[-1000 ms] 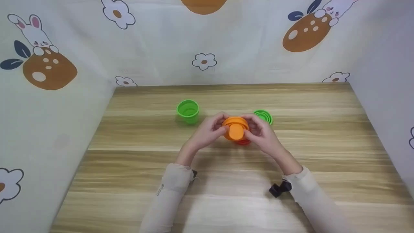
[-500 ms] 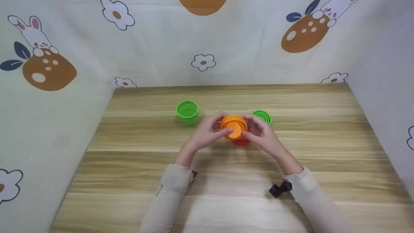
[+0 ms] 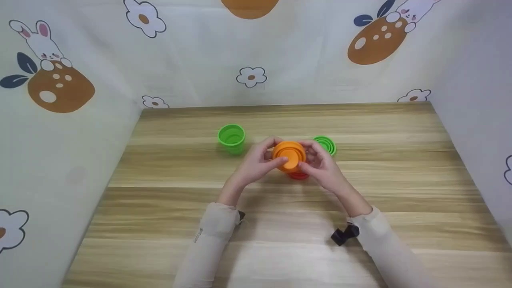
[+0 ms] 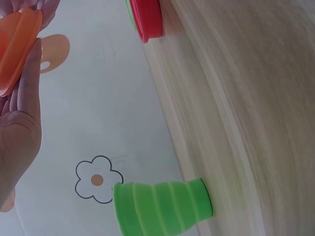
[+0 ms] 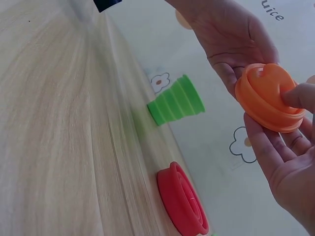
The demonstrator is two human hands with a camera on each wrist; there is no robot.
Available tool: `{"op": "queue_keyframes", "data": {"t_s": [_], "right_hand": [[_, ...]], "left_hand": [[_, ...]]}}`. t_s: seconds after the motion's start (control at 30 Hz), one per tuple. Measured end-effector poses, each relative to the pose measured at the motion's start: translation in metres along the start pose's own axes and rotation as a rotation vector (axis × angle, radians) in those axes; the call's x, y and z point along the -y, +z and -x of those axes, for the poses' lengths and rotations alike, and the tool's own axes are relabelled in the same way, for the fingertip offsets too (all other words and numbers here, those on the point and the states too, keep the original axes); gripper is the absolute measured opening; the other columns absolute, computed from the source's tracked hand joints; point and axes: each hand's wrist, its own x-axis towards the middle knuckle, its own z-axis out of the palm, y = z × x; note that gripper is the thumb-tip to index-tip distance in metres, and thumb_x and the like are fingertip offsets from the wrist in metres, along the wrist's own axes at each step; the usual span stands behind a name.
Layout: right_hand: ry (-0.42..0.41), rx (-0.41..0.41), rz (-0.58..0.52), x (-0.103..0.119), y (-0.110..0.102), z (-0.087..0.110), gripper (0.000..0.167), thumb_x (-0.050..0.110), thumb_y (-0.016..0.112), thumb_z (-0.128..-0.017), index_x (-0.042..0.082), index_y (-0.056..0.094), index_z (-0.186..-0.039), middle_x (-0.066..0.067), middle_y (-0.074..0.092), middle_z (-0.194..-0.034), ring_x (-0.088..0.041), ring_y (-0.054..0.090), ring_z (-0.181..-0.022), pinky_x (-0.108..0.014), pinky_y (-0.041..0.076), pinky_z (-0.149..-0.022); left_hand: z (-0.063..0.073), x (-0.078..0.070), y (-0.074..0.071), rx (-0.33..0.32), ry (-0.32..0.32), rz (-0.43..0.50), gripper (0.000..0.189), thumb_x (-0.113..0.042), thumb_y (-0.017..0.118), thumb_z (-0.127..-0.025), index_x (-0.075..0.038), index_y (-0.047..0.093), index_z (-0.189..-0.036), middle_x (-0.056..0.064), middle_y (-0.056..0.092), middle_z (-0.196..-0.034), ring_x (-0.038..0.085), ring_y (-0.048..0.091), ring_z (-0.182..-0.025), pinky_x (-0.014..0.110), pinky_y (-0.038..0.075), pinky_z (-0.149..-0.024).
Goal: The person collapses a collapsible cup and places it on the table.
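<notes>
Both hands hold an orange collapsible cup (image 3: 289,149) above the table, its round base turned up toward the head view. Its rings lie folded nearly flat inside one another. My left hand (image 3: 258,162) grips the left side, thumb on the base. On the opposite side my right hand (image 3: 325,165) has its fingers round the rim and its thumb at the base's edge. A red collapsed cup (image 5: 182,199) lies below them on the table, partly hidden in the head view. Behind the right hand is a green collapsed cup (image 3: 325,145).
An extended green cup (image 3: 232,137) stands upright to the left of the hands, mouth up. The wooden table (image 3: 168,216) meets a patterned cloth wall (image 3: 200,60) at the back and sides.
The orange cup's base has sunk into the rings, so the cup looks flatter. Both hands have shifted slightly left, and the left thumb has slid further onto the base.
</notes>
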Motion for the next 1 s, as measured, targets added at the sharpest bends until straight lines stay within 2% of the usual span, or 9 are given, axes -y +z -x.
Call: {"op": "queue_keyframes", "data": {"t_s": [0.13,0.27,0.37,0.53,0.8,1.0], "right_hand": [[0.009,-0.036,0.012,-0.0002,0.0021,-0.0008,0.047,-0.008,0.06,-0.091,-0.008,0.044,-0.136,0.009,0.066,-0.118,-0.01,0.062,-0.109,-0.021,0.054,-0.093],[0.013,-0.062,0.028,0.001,0.0039,-0.001,0.046,-0.009,0.061,-0.091,-0.007,0.047,-0.134,0.005,0.066,-0.117,-0.011,0.063,-0.107,-0.022,0.053,-0.094],[0.008,-0.066,0.081,0.0025,0.0048,-0.0009,0.044,-0.008,0.062,-0.091,-0.005,0.051,-0.134,-0.001,0.065,-0.117,-0.012,0.063,-0.105,-0.021,0.053,-0.093],[-0.006,-0.052,0.131,0.003,0.0046,-0.0015,0.043,-0.007,0.062,-0.091,-0.004,0.054,-0.133,-0.012,0.065,-0.123,-0.011,0.064,-0.106,-0.021,0.053,-0.096],[0.051,0.011,0.067,0.0002,0.0006,-0.0008,0.052,0.0,0.067,-0.092,-0.002,0.045,-0.139,-0.003,0.062,-0.127,-0.012,0.061,-0.116,-0.021,0.05,-0.102],[0.041,0.021,0.027,-0.0019,0.0028,-0.0009,0.052,-0.004,0.064,-0.092,-0.004,0.041,-0.138,0.0,0.061,-0.129,-0.013,0.059,-0.118,-0.022,0.049,-0.103]], "left_hand": [[0.0004,-0.0009,0.0006,-0.003,0.002,-0.006,0.033,-0.014,0.066,-0.096,0.0,0.054,-0.123,0.017,0.059,-0.122,0.026,0.07,-0.1,0.031,0.062,-0.082],[0.0002,-0.0014,0.0015,-0.006,0.005,-0.063,0.035,-0.015,0.067,-0.095,0.0,0.054,-0.124,0.016,0.061,-0.121,0.025,0.07,-0.101,0.031,0.061,-0.083],[-0.0004,-0.0006,0.0019,0.006,-0.001,-0.12,0.036,-0.02,0.069,-0.094,-0.003,0.057,-0.123,0.012,0.065,-0.115,0.02,0.067,-0.097,0.029,0.059,-0.084],[-0.0001,-0.0004,0.0015,0.019,-0.005,-0.154,0.033,-0.023,0.071,-0.093,-0.005,0.06,-0.118,0.008,0.065,-0.105,0.015,0.06,-0.091,0.026,0.056,-0.082],[-0.0003,0.0008,0.0003,-0.024,0.006,-0.171,0.035,-0.023,0.071,-0.093,-0.005,0.058,-0.12,0.01,0.066,-0.11,0.018,0.062,-0.099,0.031,0.057,-0.089],[0.0,0.0,0.0016,-0.038,0.007,-0.154,0.036,-0.02,0.071,-0.093,-0.004,0.058,-0.122,0.011,0.066,-0.113,0.018,0.062,-0.101,0.032,0.057,-0.089]]}}
